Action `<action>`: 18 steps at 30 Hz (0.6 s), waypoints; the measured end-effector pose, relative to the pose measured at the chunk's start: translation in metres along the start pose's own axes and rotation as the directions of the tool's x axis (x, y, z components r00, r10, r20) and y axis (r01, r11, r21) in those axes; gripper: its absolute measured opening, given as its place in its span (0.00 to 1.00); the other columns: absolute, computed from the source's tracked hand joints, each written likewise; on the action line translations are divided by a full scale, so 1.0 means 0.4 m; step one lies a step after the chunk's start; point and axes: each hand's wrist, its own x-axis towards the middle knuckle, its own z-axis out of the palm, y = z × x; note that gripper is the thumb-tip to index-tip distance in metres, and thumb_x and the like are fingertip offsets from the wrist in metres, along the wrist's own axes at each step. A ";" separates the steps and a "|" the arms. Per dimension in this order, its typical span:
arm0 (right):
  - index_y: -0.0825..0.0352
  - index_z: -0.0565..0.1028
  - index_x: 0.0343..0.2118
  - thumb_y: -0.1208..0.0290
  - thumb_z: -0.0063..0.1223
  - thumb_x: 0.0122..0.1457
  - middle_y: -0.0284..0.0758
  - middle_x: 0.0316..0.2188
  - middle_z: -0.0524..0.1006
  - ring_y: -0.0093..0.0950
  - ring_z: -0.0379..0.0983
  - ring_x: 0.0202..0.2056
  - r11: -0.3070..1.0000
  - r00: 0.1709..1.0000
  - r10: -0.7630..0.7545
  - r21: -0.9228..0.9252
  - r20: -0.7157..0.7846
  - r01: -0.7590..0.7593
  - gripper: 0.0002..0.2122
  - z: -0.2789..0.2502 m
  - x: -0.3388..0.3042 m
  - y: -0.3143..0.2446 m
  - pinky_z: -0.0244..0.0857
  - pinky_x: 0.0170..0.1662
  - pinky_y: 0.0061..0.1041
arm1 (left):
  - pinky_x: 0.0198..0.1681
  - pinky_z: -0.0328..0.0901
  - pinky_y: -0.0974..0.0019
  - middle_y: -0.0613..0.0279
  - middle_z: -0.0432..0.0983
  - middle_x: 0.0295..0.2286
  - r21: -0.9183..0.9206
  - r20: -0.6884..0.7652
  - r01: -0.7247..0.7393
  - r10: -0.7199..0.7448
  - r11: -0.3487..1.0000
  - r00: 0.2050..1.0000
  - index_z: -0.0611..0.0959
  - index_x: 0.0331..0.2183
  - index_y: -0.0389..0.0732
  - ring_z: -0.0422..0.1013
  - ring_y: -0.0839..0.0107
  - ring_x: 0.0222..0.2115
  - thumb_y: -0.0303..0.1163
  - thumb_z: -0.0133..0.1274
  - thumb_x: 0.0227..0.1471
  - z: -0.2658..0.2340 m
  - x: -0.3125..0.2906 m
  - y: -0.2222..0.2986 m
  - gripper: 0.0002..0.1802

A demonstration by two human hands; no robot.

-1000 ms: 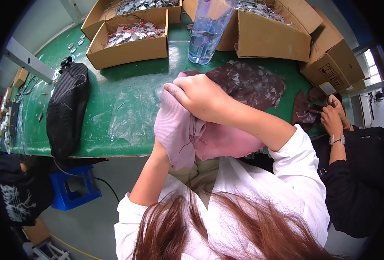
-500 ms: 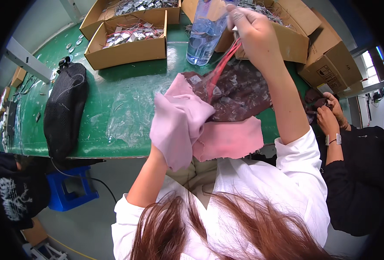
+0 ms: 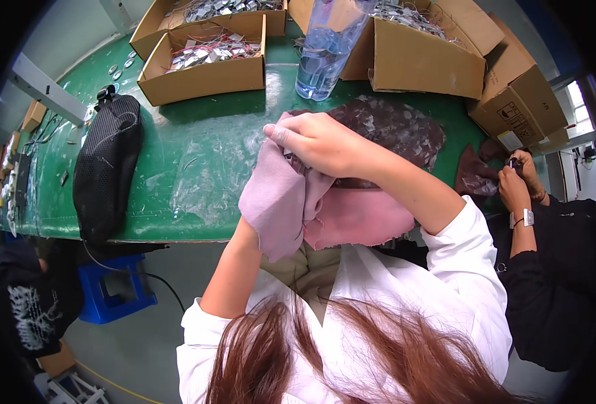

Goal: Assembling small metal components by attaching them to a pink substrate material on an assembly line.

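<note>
A mauve cloth (image 3: 274, 198) is bunched over my left hand and hides its fingers; only the wrist and forearm (image 3: 234, 269) come out below. The cloth is folded as if gripped from inside. My right hand (image 3: 318, 145) is closed at the top of this cloth, thumb and fingers pressed together. What it pinches is hidden, though a small dark bit shows just under the fingers. Beneath both hands lies a pink cloth (image 3: 365, 219) at the table's front edge. Behind it spreads a dark brown, white-smudged cloth (image 3: 392, 128), partly covered by my right arm.
Cardboard boxes (image 3: 203, 84) of small metallic pieces with wires stand along the back, with another box (image 3: 426, 64) at the right. A clear blue water bottle (image 3: 321, 64) stands between them. A black mesh bag (image 3: 109, 161) lies left. At right, another person's hands (image 3: 513, 185) work beside brown cloth.
My right hand has come down and left from near the bottle to the top of the mauve cloth. The red wires hanging from it are out of sight.
</note>
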 end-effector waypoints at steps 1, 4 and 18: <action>0.73 0.72 0.30 0.58 0.38 0.58 0.39 0.25 0.72 0.29 0.68 0.28 1.000 1.000 0.005 -0.003 -0.002 -0.005 0.19 -0.009 -0.003 -0.001 0.62 0.35 0.27 | 0.12 0.58 0.71 0.63 0.65 0.14 0.021 -0.016 -0.085 0.085 0.996 0.996 0.67 0.33 0.40 0.64 0.74 0.12 0.38 0.40 0.53 0.009 0.001 -0.005 0.11; 0.75 0.71 0.28 0.61 0.39 0.58 0.41 0.22 0.72 0.33 0.69 0.24 0.992 0.994 0.109 0.069 -0.017 -0.107 0.17 -0.014 -0.001 -0.001 0.62 0.32 0.27 | 0.24 0.60 0.66 0.59 0.66 0.22 -0.118 -0.016 0.222 -0.225 0.968 0.974 0.67 0.35 0.39 0.65 0.67 0.22 0.36 0.47 0.46 0.005 0.008 0.014 0.15; 0.73 0.70 0.24 0.68 0.44 0.55 0.47 0.16 0.67 0.36 0.63 0.17 0.984 0.916 -0.173 -0.112 -0.361 0.142 0.12 0.067 0.002 -0.024 0.58 0.24 0.27 | 0.38 0.61 0.66 0.52 0.65 0.33 0.624 0.096 -0.611 0.727 0.488 0.680 0.64 0.41 0.35 0.65 0.58 0.34 0.31 0.46 0.46 -0.035 0.049 -0.083 0.19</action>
